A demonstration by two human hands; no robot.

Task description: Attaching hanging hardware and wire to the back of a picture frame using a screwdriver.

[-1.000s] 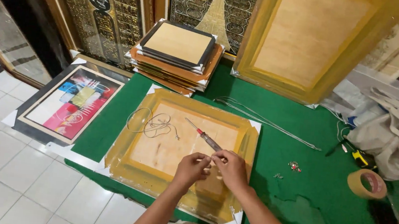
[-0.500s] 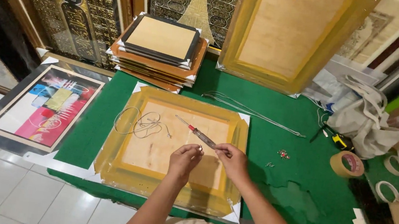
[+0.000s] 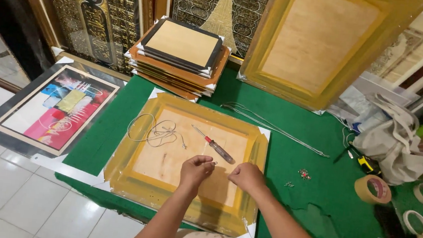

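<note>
Frame lies face-down so its back is reachable; left hand grip pinches a small hook, right hand closed, contents hidden.

- You have one view only, from your head, looking steeply down and forward over the green table.
- It sits close: your forearms enter from the bottom edge, your hands land at lower centre.
- Leaning frames fill the top; floor tiles show lower left.
</note>
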